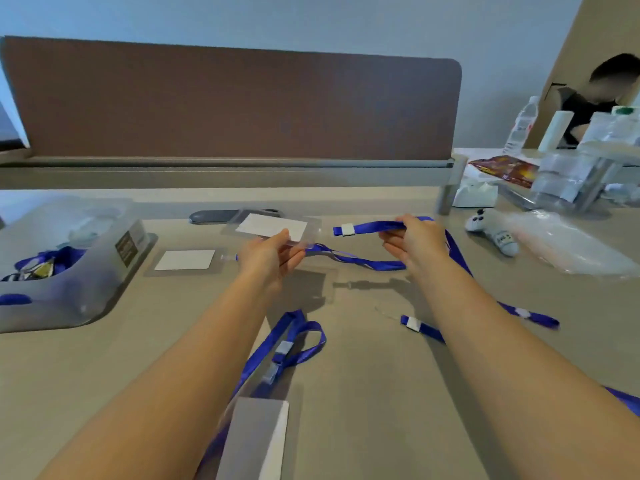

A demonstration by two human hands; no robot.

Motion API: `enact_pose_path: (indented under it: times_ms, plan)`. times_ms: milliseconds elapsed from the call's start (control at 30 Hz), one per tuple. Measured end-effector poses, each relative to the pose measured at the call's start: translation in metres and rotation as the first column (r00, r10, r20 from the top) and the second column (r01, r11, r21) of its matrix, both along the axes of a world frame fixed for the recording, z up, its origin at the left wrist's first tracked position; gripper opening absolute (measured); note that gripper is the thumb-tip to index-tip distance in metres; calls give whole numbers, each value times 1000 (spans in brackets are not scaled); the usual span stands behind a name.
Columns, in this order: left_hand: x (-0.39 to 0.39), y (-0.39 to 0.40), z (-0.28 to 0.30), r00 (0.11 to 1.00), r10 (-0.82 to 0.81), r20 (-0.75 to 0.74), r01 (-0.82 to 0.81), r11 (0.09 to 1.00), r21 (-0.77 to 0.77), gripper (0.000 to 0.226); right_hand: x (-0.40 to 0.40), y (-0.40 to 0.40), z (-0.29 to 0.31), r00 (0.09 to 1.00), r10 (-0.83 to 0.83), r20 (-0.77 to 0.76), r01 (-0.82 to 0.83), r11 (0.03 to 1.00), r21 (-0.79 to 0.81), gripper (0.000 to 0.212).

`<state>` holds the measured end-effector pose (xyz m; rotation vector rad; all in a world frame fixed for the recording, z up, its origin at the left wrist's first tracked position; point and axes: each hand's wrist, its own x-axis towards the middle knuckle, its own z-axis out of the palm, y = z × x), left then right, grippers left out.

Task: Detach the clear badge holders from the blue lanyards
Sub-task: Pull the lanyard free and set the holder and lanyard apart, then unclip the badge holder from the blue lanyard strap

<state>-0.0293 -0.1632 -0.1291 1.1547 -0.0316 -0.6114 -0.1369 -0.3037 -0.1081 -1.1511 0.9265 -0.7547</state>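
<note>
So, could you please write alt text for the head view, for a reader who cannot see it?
Over a beige desk, the left hand holds a clear badge holder while the right hand grips a blue lanyard, the two now apart. Another badge holder lies flat at left, with more lanyards nearer the viewer.

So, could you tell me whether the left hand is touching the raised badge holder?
Touching: the head view shows the left hand pinching the badge holder edge.
</note>
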Motion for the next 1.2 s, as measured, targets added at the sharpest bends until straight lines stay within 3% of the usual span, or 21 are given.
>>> enact_pose_path:
  times_ms: [133, 400, 633, 733, 867, 967, 1067, 1200]
  plan:
    - [19, 38, -23, 996, 90, 19, -91, 987, 134, 20, 26, 29, -36, 985, 139, -98, -123, 981, 149, 35]
    - [40, 95, -45, 973, 229, -18, -215, 935, 282, 9, 58, 75, -56, 920, 306, -243, -246, 937, 248, 32]
    - [49, 114, -52, 957, 271, -104, -230, 927, 294, 13, 75, 92, -61, 873, 340, -349, -291, 938, 186, 32]
    - [50, 116, -51, 967, 212, -143, -168, 948, 269, 33, 74, 91, -60, 867, 332, -371, -296, 943, 152, 31]
    - [46, 123, -46, 982, 81, -172, -22, 947, 320, 35, 67, 87, -58, 830, 337, -443, -338, 938, 80, 31]
    - [43, 132, -43, 998, -43, -45, 60, 865, 499, 34, 60, 87, -54, 775, 277, -568, -401, 910, -103, 23]
    - [35, 143, -38, 981, -162, 105, 48, 733, 679, 40, 46, 99, -49, 726, 239, -645, -519, 806, -285, 23]
    - [16, 153, -27, 932, -323, 163, 122, 707, 697, 43, 25, 117, -38, 722, 264, -640, -576, 743, -342, 33]
